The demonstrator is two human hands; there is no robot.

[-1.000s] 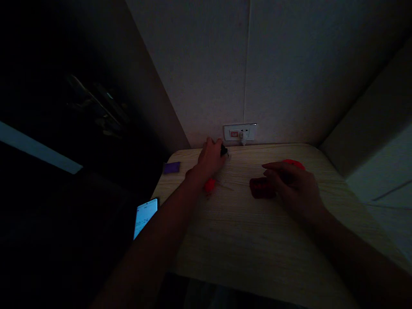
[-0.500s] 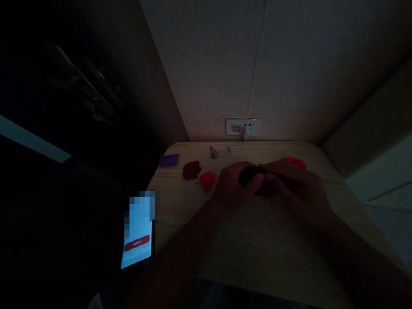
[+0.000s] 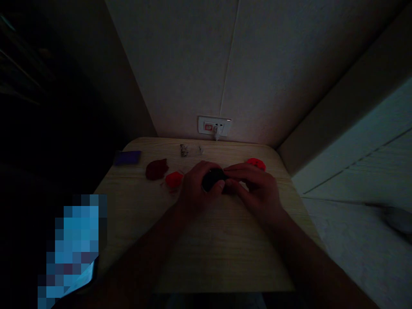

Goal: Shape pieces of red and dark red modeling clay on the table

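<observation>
A black rounded lump [image 3: 212, 178] sits in my left hand [image 3: 195, 189], whose fingers and thumb close round it. At the lump's right edge, the fingertips and thumb of my right hand [image 3: 259, 189] are pinched together. Under and beside the right fingertips part of a dark red piece shows, mostly hidden. Left of my left hand lie a bright red piece [image 3: 174, 180] and a flat dark red piece with a ragged edge [image 3: 156, 169]. A bright red round piece [image 3: 256, 164] with dark spots lies behind my right hand. The light is dim, so fine detail is lost.
A purple packet [image 3: 128, 157] lies at the table's left edge. Small clear wrappers [image 3: 184, 150] lie near the wall, below a socket [image 3: 214, 126] with a plug. A lit phone [image 3: 81, 279] is at the lower left. The wooden table [image 3: 219, 253] meets the wall.
My left hand has come from the table's back, bringing the black lump to my right hand. The dark red piece at the left is now uncovered. The view has shifted right.
</observation>
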